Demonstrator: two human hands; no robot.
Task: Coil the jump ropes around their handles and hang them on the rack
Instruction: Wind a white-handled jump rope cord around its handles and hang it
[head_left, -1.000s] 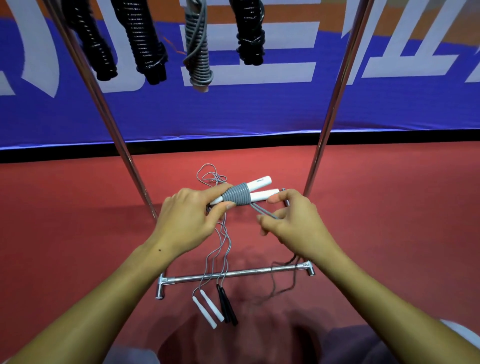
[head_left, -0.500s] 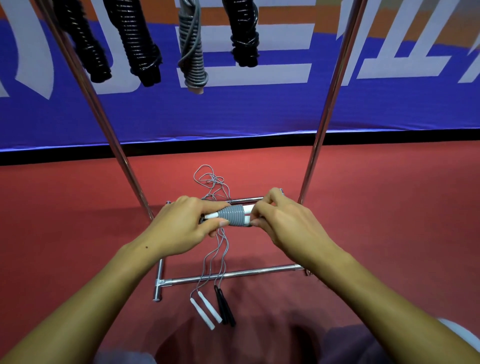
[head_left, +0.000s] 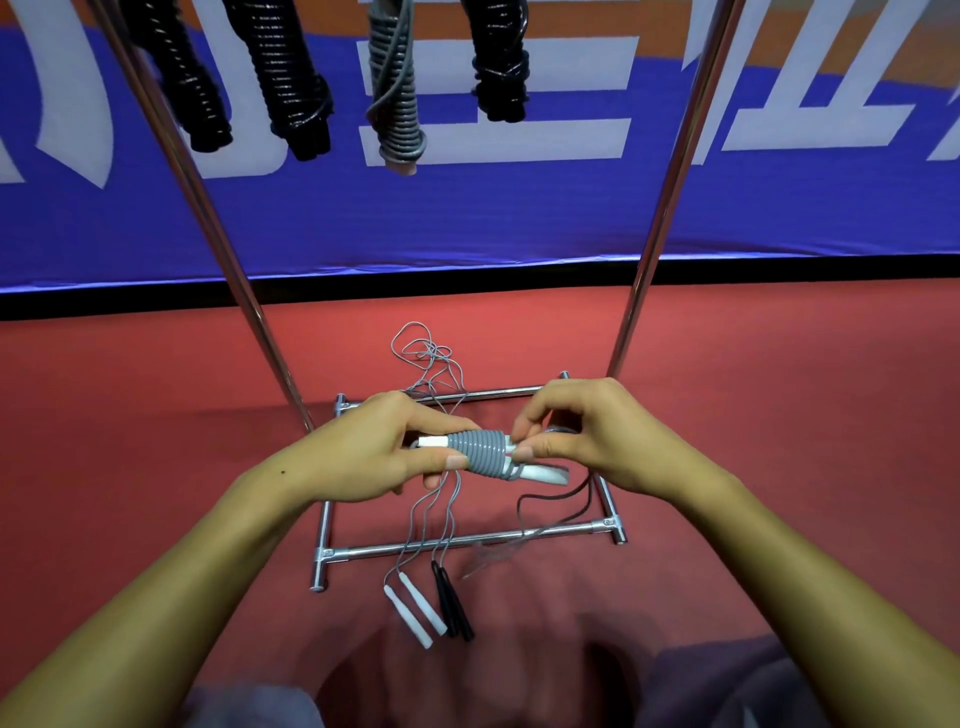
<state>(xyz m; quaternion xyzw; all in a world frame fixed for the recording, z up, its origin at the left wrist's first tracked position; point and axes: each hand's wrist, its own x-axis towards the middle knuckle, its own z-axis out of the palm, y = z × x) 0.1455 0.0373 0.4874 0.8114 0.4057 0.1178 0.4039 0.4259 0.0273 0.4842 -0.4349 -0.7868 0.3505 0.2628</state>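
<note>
Grey cord is wound in tight turns round a pair of white handles, forming the bundle (head_left: 480, 453), held level above the base of the rack (head_left: 462, 540). The left hand (head_left: 374, 457) grips the bundle's left end, thumb underneath and fingers curled over the top, with a white tip showing between them. The right hand (head_left: 587, 441) pinches the right end of the coil between thumb and forefinger; the remaining fingers are curled above it. Both forearms reach in from the lower corners, wrists nearly level.

Count, relative to the rack:
- Posts: two, rising from the base and leaning outward toward the top.
- Hung ropes at the top: four, being three black coils (head_left: 291, 78) and one grey coil (head_left: 397, 88), third from the left.
- Loose ropes on the red floor (head_left: 779, 415): grey cords (head_left: 428, 358) run across the base, ending in two white handles (head_left: 415, 608) just in front of the front bar; two black handles (head_left: 452, 603) lie touching beside them.
- One dark cord (head_left: 550, 499) trails below the right hand, over the base.
</note>
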